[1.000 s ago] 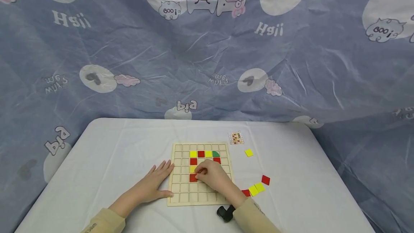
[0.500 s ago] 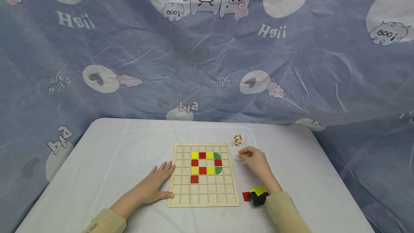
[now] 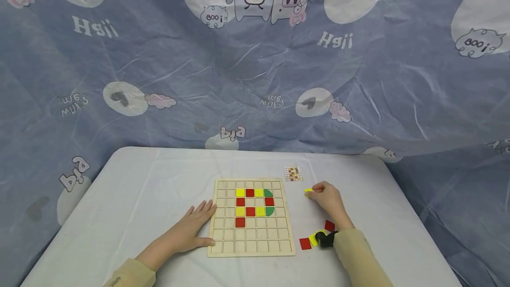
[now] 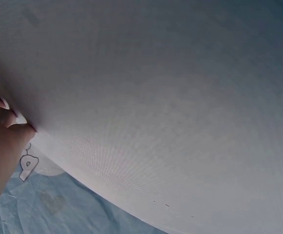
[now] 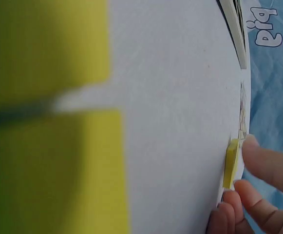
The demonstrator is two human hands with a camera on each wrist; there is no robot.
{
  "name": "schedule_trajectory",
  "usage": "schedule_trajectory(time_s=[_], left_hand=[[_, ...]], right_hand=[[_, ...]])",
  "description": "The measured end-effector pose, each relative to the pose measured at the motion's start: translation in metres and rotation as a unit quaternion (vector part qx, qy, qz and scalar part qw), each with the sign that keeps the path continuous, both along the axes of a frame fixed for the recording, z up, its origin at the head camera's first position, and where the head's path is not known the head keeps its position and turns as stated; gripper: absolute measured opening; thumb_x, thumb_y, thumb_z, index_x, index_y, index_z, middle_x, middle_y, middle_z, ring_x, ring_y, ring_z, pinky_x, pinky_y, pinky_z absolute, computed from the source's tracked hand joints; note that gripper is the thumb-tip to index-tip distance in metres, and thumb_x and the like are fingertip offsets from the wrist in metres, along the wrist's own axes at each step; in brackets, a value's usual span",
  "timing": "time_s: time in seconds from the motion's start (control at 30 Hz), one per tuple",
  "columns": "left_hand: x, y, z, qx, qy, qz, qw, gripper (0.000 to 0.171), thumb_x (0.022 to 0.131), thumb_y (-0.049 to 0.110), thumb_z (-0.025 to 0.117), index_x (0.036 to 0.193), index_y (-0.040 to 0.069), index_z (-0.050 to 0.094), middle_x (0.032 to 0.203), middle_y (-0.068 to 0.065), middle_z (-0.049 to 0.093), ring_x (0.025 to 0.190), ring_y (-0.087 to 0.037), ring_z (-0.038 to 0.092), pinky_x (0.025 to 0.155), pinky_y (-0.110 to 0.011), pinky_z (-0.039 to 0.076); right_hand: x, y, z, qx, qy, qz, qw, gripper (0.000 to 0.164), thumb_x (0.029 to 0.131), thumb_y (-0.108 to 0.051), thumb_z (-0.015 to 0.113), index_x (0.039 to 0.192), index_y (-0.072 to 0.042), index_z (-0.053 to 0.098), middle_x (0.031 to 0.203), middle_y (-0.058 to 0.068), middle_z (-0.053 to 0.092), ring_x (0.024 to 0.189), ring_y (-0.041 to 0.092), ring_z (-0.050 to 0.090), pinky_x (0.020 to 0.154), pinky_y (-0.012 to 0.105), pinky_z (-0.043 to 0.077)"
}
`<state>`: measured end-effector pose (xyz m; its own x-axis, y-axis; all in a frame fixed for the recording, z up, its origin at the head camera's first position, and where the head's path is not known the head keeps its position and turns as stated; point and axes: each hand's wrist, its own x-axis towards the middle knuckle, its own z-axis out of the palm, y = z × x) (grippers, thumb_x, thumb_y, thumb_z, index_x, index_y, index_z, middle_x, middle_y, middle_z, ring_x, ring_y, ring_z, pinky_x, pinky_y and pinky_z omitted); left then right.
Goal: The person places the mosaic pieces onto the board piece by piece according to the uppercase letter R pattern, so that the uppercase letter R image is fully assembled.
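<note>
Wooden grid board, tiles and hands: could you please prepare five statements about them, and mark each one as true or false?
1. The left hand touches the left edge of the wooden grid board. True.
2. The right hand lies flat on the board. False: its fingertips are at a yellow square tile, right of the board.
3. Two green quarter-circle tiles lie on the board. True.
4. The printed pattern card lies left of the board. False: it lies near the far right corner.
5. The board's tile nearest the person is a red square tile. True.

Passage between board (image 3: 252, 225) and pinched tile (image 3: 307, 191); red tile (image 3: 305, 244) narrows near end.
</note>
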<state>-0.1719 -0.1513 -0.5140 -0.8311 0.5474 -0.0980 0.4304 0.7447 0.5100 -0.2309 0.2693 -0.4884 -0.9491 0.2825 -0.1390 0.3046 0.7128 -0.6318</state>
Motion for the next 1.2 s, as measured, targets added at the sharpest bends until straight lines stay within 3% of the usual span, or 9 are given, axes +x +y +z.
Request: schedule_trajectory(time_s=[0.4, 0.6, 0.77, 0.93, 1.2], left_hand=[[0.002, 0.001, 0.004, 0.005, 0.004, 0.0, 1.0, 0.099, 0.081, 0.057, 0.071, 0.154, 0.004, 0.029, 0.162, -0.018, 0.025, 0.151, -0.039, 0.018, 0.12, -0.063, 0.015], [0.002, 0.001, 0.003, 0.003, 0.003, 0.002, 1.0, 0.099, 0.081, 0.058, 0.07, 0.154, 0.004, 0.029, 0.162, -0.018, 0.024, 0.151, -0.039, 0.017, 0.12, -0.063, 0.014], [0.003, 0.001, 0.003, 0.005, -0.002, 0.0, 1.0, 0.099, 0.082, 0.056, 0.07, 0.154, 0.004, 0.029, 0.162, -0.018, 0.024, 0.151, -0.039, 0.017, 0.12, -0.063, 0.014], [0.003, 0.0, 0.001, 0.003, 0.0, -0.001, 1.0, 0.099, 0.082, 0.057, 0.07, 0.154, 0.003, 0.029, 0.162, -0.018, 0.024, 0.151, -0.04, 0.018, 0.12, -0.064, 0.015], [0.001, -0.001, -0.001, -0.001, 0.007, -0.001, 1.0, 0.1, 0.081, 0.059, 0.069, 0.155, 0.005, 0.029, 0.162, -0.017, 0.024, 0.151, -0.039, 0.017, 0.12, -0.063, 0.015]], right_hand=[[-0.004, -0.004, -0.001, 0.0, -0.047, -0.006, 0.999, 0.032, 0.083, -0.018, 0.078, 0.101, 0.004, 0.062, 0.09, 0.015, 0.06, 0.08, 0.025, 0.054, 0.066, 0.031, 0.046], [-0.002, -0.003, 0.0, -0.01, -0.035, 0.006, 0.999, 0.027, 0.083, -0.014, 0.077, 0.097, 0.002, 0.062, 0.085, 0.013, 0.059, 0.076, 0.023, 0.054, 0.063, 0.029, 0.046], [0.002, -0.003, -0.002, -0.069, -0.035, 0.007, 0.997, 0.023, 0.085, -0.014, 0.075, 0.098, 0.001, 0.064, 0.083, 0.01, 0.065, 0.071, 0.017, 0.06, 0.062, 0.026, 0.051], [0.009, -0.015, 0.0, -0.152, -0.019, 0.014, 0.988, 0.025, 0.086, -0.011, 0.074, 0.104, 0.003, 0.064, 0.083, 0.008, 0.07, 0.07, 0.01, 0.066, 0.067, 0.026, 0.058], [0.032, -0.066, 0.015, -0.206, -0.008, 0.082, 0.975, 0.02, 0.084, -0.009, 0.076, 0.099, 0.0, 0.066, 0.076, 0.004, 0.067, 0.069, 0.016, 0.067, 0.072, 0.034, 0.06]])
